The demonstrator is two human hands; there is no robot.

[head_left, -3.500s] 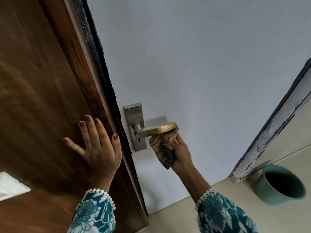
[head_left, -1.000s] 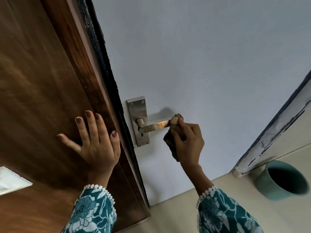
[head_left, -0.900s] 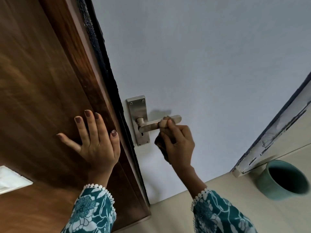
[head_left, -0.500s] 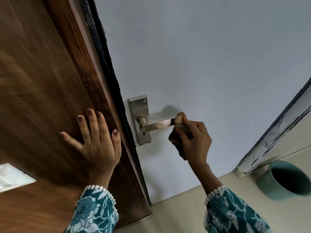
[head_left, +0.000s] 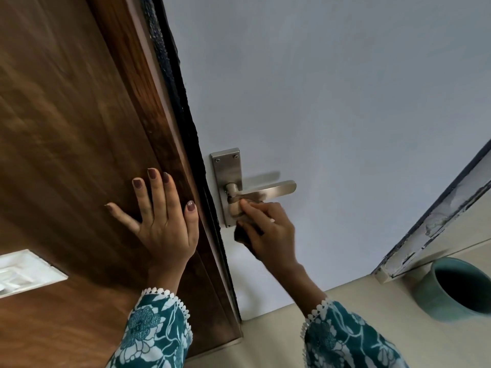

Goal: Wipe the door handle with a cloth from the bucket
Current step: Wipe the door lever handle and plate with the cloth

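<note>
Head view showed the right hand (head_left: 268, 229) with fingers closed on a dark cloth (head_left: 243, 236), rubbing under the lever door handle (head_left: 265, 192) beside its backplate (head_left: 228, 171). The left hand (head_left: 162, 216) lay spread flat on the wooden door (head_left: 66, 128). Wiping was underway; next, probably the lever's outer end. The teal bucket (head_left: 430, 293) sat on the floor.

2 hands (head_left: 164, 227), 1 handle (head_left: 265, 192), 1 cloth (head_left: 243, 236), 1 bucket (head_left: 457, 288)

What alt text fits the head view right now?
A person's right hand presses a dark cloth against the base of a metal door handle on a pale door, while the left hand lies flat and open on a brown wooden door. A teal bucket stands on the floor at lower right.
</note>
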